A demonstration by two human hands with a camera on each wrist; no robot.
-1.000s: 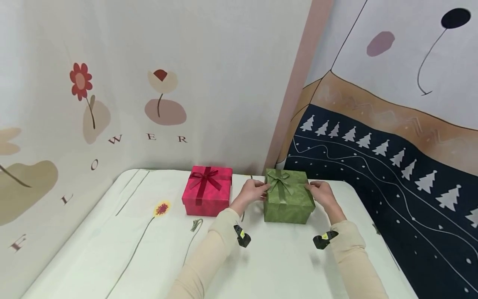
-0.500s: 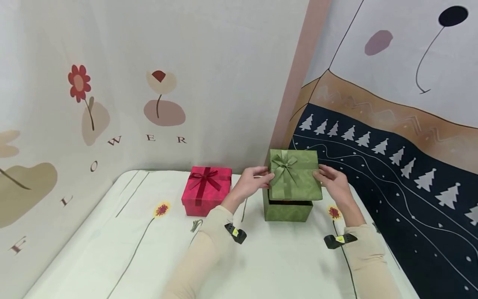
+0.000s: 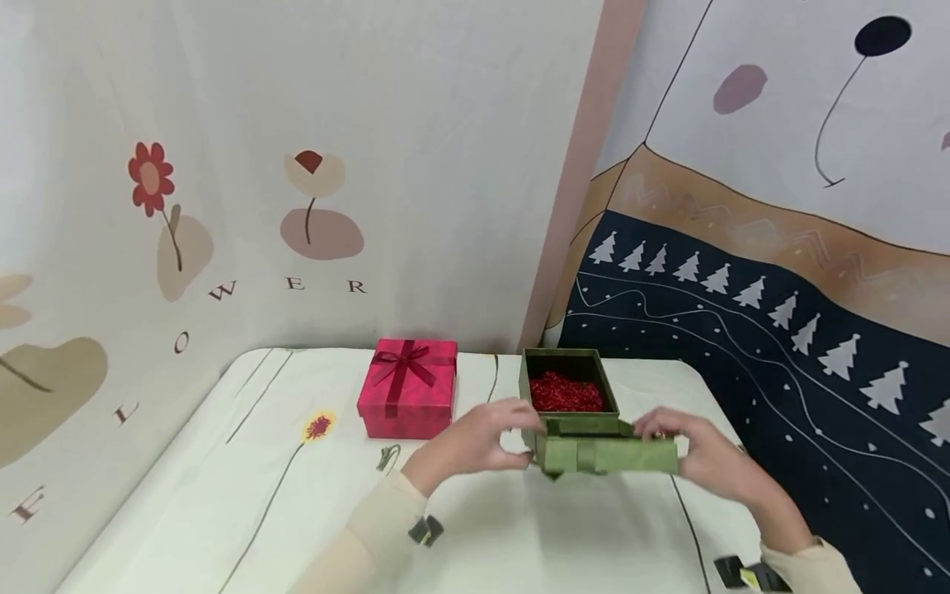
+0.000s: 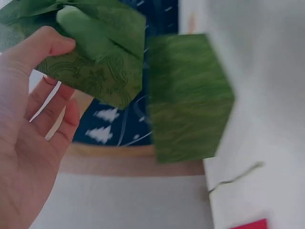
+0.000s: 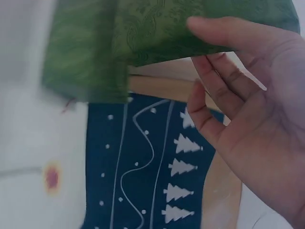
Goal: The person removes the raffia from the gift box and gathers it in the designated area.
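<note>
Both hands hold the green gift box lid (image 3: 612, 456) in front of its box, tilted so that one side wall faces the head camera. My left hand (image 3: 478, 441) pinches the lid's left end; in the left wrist view its thumb lies on the lid's top, near the ribbon bow (image 4: 52, 5). At the right end, my right hand (image 3: 708, 454) grips the lid, with the thumb (image 5: 214, 31) on its surface and fingers behind. The uncovered green box (image 3: 560, 361) stands just beyond, and red crinkled filling (image 3: 566, 394) shows inside. The lid partly hides the box front.
A closed red gift box (image 3: 411, 396) with a dark red bow sits left of the green one. Both stand near the back of a table with a white flower-print cloth (image 3: 282, 396). Printed curtains (image 3: 445, 165) hang behind and on the right.
The lid has been lifted off the green box, brought toward me and tipped over, baring the red filling. Both hands moved with it. The red box stays put.
</note>
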